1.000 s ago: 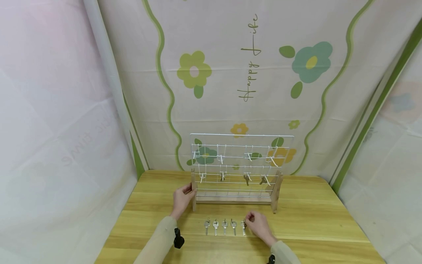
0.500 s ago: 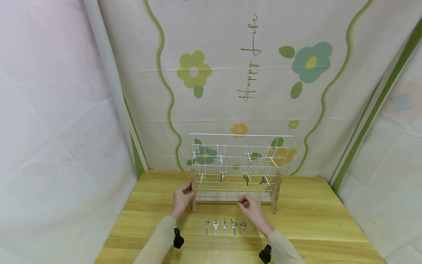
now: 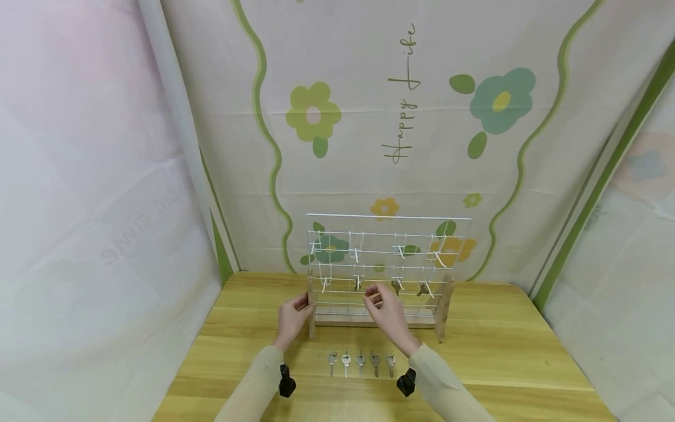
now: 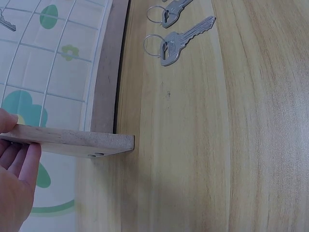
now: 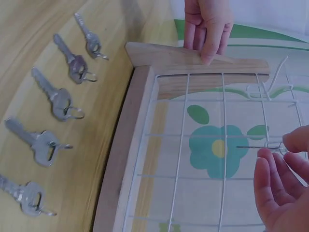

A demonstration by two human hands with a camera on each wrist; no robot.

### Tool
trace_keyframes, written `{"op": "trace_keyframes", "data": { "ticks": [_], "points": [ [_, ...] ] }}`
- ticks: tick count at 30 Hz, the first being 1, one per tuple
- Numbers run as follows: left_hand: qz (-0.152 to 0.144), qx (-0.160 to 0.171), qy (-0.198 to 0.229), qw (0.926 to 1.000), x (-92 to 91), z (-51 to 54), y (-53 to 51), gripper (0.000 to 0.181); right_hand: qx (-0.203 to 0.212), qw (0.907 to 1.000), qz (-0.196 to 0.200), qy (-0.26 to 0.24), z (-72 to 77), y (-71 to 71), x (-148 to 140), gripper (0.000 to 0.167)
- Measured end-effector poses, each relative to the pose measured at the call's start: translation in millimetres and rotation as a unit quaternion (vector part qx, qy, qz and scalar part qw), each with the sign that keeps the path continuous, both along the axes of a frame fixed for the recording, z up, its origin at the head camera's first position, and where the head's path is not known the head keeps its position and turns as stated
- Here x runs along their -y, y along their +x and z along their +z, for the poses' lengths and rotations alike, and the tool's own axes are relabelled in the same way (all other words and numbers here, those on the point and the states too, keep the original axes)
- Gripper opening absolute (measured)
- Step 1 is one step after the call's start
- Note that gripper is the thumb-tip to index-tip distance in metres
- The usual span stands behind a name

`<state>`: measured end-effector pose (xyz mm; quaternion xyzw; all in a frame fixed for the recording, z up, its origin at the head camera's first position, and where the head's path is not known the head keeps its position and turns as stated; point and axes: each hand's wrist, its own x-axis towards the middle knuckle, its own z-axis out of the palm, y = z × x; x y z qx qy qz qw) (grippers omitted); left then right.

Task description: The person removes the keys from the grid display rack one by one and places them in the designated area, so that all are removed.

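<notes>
A key [image 5: 247,147] is pinched by its ring end in the right hand's [image 3: 389,313] grip, before the wire rack [image 3: 337,320]. Two hung keys [image 3: 423,289] show plainly on its lower row; a third seems to hang left of them. Five loose keys [image 5: 57,100] lie lined up on the bench [image 3: 501,340], so the hanging looks under half done. Hooks [image 5: 278,71] number eight, four per row. The left hand [image 3: 292,322] pinches the rack's one left upright [image 4: 87,137].

Silver key [image 5: 250,147] held near upright wire rack [image 3: 337,320]; five keys [image 5: 57,100] in row.
</notes>
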<state>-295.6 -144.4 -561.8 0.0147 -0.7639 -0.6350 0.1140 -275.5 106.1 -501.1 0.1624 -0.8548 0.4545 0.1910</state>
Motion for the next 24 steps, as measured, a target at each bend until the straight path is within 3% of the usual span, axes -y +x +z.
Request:
{"op": "trace_keyframes", "data": {
  "ticks": [5, 9, 24],
  "points": [
    [-0.001, -0.003, -0.002, 1.0000, 0.0, -0.2, -0.5, 0.038, -0.033, 0.9991, 0.004, -0.028, 8.2, -7.8, 8, 0.018],
    [0.000, -0.009, -0.004, 0.9999, 0.2, -1.5, -0.7, 0.038, -0.034, 0.9985, 0.004, -0.042, 10.6, -14.0, 11, 0.021],
    [0.006, -0.006, -0.006, 0.9999, -0.4, -2.9, -1.9, 0.037, -0.034, 0.9990, -0.015, -0.023, 10.1, -27.7, 17, 0.014]
  ]
}}
